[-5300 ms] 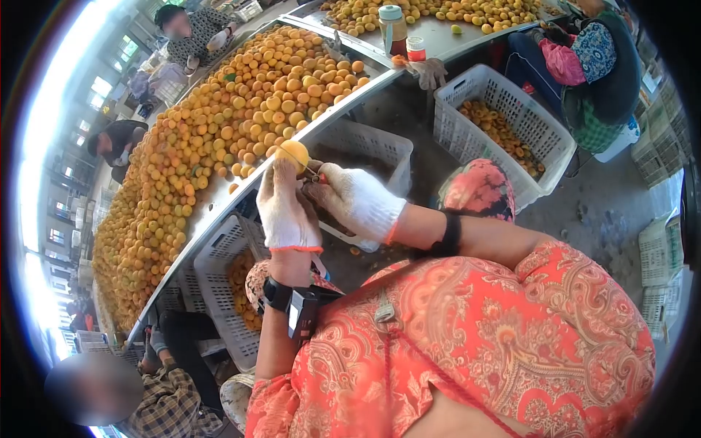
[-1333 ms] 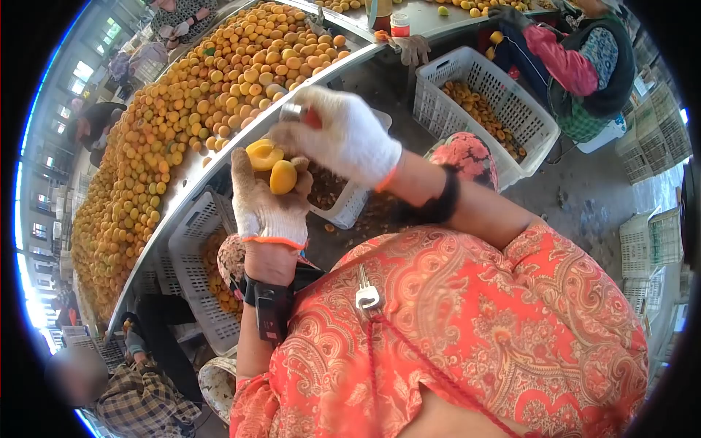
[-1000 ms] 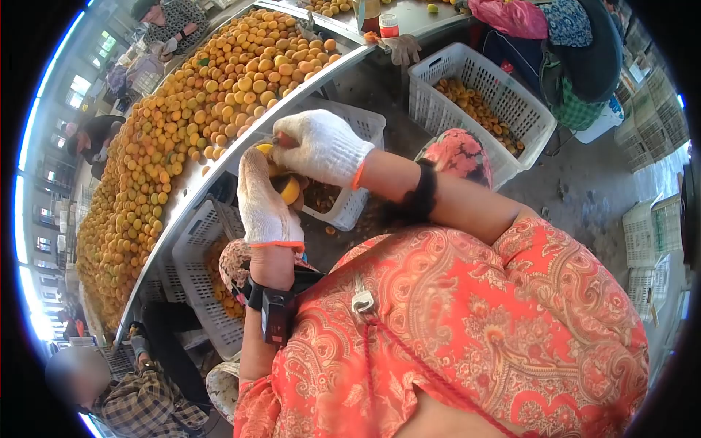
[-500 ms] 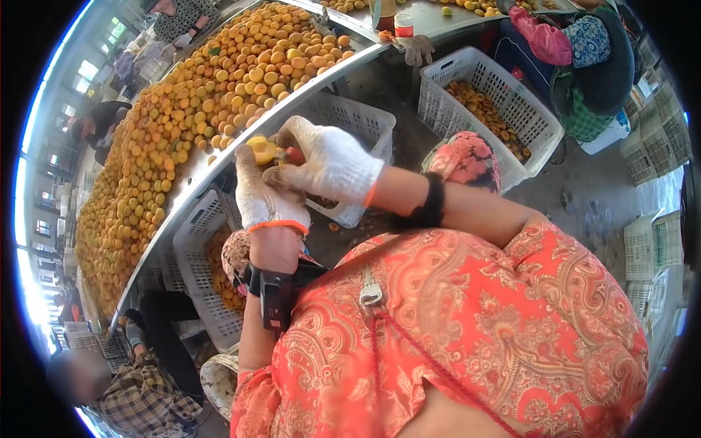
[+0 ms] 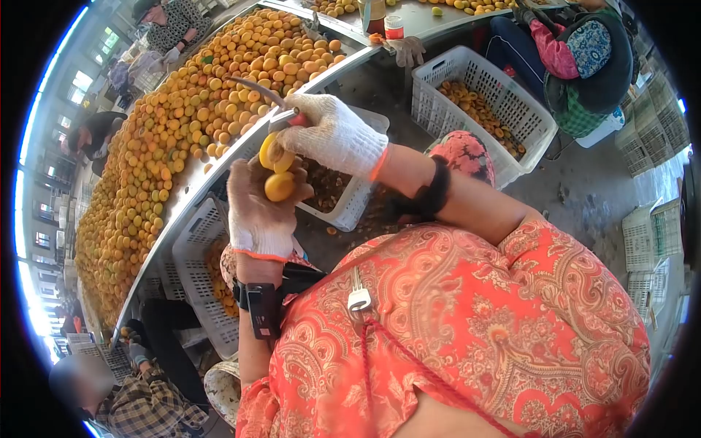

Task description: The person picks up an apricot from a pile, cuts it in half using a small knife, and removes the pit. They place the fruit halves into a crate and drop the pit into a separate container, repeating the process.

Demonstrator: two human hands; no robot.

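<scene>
My left hand, in a white work glove with an orange cuff, is cupped around a whole yellow-orange apricot. Just above it, my right hand, gloved the same way, grips a small knife with a red handle and a thin curved blade pointing up and left. An opened apricot with yellow flesh sits between the fingers of both hands. Both hands are near the metal edge of a sorting table heaped with apricots.
Crates stand below: one under my hands, one at left, one at right holding cut fruit. A glove and red-lidded jar lie on the table edge. Co-workers sit at upper left, lower left and upper right.
My hands have moved slightly apart; my right hand has turned, so the knife blade now shows. My left hand has opened upward, showing the whole apricot.
</scene>
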